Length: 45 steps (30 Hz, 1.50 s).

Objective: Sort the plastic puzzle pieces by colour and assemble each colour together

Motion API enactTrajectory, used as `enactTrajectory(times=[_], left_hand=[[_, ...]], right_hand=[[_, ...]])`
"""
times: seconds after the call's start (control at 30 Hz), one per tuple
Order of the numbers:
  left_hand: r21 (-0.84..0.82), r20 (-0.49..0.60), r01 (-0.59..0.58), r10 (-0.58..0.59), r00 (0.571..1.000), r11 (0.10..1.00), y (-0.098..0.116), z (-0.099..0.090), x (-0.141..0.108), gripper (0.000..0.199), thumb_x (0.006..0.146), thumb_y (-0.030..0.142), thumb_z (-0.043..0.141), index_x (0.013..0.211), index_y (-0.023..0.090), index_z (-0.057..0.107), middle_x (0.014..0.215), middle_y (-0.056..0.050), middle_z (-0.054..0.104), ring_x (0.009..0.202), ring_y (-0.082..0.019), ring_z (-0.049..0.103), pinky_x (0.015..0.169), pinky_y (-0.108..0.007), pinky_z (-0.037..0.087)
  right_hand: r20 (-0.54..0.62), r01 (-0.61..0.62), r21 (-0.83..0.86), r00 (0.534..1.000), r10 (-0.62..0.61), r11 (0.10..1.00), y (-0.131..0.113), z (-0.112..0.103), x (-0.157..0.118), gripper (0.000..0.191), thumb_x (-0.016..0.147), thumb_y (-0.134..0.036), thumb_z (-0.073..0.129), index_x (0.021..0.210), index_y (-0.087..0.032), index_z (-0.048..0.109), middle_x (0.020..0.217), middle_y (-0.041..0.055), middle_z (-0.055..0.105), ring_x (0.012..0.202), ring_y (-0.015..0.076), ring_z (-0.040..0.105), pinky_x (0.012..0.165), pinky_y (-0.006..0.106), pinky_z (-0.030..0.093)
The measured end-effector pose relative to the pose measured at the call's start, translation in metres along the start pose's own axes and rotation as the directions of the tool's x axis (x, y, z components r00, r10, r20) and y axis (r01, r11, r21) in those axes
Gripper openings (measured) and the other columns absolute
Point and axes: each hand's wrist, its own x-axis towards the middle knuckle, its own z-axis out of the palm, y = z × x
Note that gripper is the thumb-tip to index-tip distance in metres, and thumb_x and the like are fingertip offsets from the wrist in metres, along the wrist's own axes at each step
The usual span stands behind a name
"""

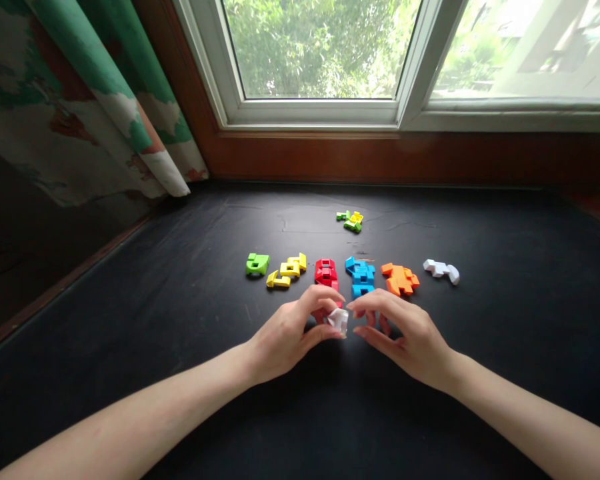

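Head view: got white piece [339, 321] pinched in left hand [280, 333], well in from bench's [300, 427] far edge, near red bits [325, 272]. Got right hand [417, 337] just beside, fingers open. Pinch lightly, leave one side exposed, avoid nudging neighbours.

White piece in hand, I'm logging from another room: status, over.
Left hand gripping white piece. Right hand open, close beside it. Red pieces just beyond, partly hidden by left hand; blue pieces beyond right hand.
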Motion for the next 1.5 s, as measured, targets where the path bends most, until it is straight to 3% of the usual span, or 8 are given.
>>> enactTrajectory(times=[0.13,0.5,0.67,0.87,1.03,1.17,1.33,1.5], left_hand=[[-0.015,0.026,0.012,-0.011,1.000,1.000,-0.0011,0.0003,-0.0001,0.035,0.091,0.027,0.066,0.119,0.021,0.045,0.091,0.000,0.068,0.077,-0.013,0.062,0.076,-0.026,0.052],[-0.040,-0.002,0.043,-0.043,0.999,0.998,0.0004,0.0017,0.0005,0.039,0.084,0.037,0.073,0.110,0.021,0.050,0.083,0.002,0.070,0.075,-0.014,0.066,0.073,-0.026,0.052],[-0.059,0.011,0.019,-0.019,1.000,0.998,-0.0002,0.0016,-0.0004,0.040,0.085,0.036,0.073,0.113,0.021,0.049,0.083,0.003,0.068,0.075,-0.013,0.066,0.074,-0.025,0.053],[-0.110,-0.039,0.014,-0.019,0.999,0.994,-0.0031,0.0027,0.0015,0.048,0.081,0.032,0.078,0.118,0.020,0.050,0.093,-0.003,0.068,0.085,-0.016,0.066,0.079,-0.029,0.055],[-0.120,-0.070,0.023,-0.032,0.997,0.992,-0.0018,0.0029,0.0030,0.041,0.084,0.017,0.073,0.118,0.021,0.051,0.099,-0.003,0.066,0.090,-0.015,0.065,0.078,-0.026,0.056],[-0.134,-0.117,0.009,-0.025,0.993,0.991,0.0006,0.0023,0.0040,0.037,0.085,0.009,0.069,0.116,0.020,0.053,0.100,-0.002,0.064,0.088,-0.013,0.064,0.077,-0.024,0.054],[-0.157,-0.152,-0.029,0.005,0.988,0.987,0.0024,0.0027,0.0051,0.034,0.086,0.010,0.069,0.114,0.020,0.054,0.104,-0.004,0.064,0.091,-0.014,0.065,0.078,-0.025,0.055],[-0.146,-0.175,-0.038,0.012,0.985,0.989,0.0020,0.0024,0.0051,0.030,0.085,0.013,0.070,0.112,0.018,0.056,0.105,-0.005,0.065,0.087,-0.015,0.065,0.079,-0.026,0.056]], right_hand=[[0.059,0.036,0.050,0.997,-0.039,0.998,-0.0007,-0.0008,0.0013,0.019,0.097,-0.020,0.056,0.115,-0.023,0.060,0.100,0.0066,0.068,0.081,0.0155,0.065,0.067,0.024,0.055],[0.058,0.045,0.107,0.997,-0.052,0.993,-0.0014,0.0015,0.0011,0.002,0.096,-0.019,0.057,0.096,-0.021,0.057,0.095,0.0064,0.070,0.075,0.0130,0.064,0.060,0.021,0.052],[0.079,-0.063,0.146,0.996,0.051,0.987,-0.0024,0.0031,-0.0008,0.004,0.095,-0.021,0.059,0.095,-0.020,0.055,0.093,0.0056,0.067,0.067,0.0113,0.059,0.052,0.020,0.050],[-0.047,-0.156,0.157,0.985,0.165,0.975,-0.0045,0.0039,0.0014,0.005,0.093,-0.024,0.058,0.094,-0.021,0.055,0.087,0.0047,0.067,0.069,0.0137,0.063,0.053,0.022,0.052],[-0.124,-0.208,0.168,0.965,0.230,0.964,-0.0037,0.0050,0.0020,0.007,0.093,-0.027,0.060,0.094,-0.022,0.055,0.087,0.0034,0.065,0.070,0.0141,0.063,0.052,0.022,0.052],[-0.104,-0.195,0.144,0.972,0.211,0.970,-0.0022,0.0052,0.0005,0.009,0.092,-0.024,0.062,0.098,-0.022,0.055,0.084,0.0018,0.064,0.064,0.0124,0.060,0.051,0.022,0.051],[-0.069,-0.164,0.086,0.983,0.171,0.983,-0.0006,0.0047,-0.0006,0.021,0.090,-0.020,0.062,0.110,-0.021,0.056,0.084,0.0021,0.067,0.063,0.0122,0.061,0.051,0.021,0.051],[-0.051,-0.126,0.025,0.991,0.127,0.992,-0.0005,0.0037,-0.0005,0.021,0.090,-0.019,0.062,0.111,-0.020,0.060,0.084,0.0033,0.069,0.066,0.0134,0.063,0.053,0.021,0.051]])
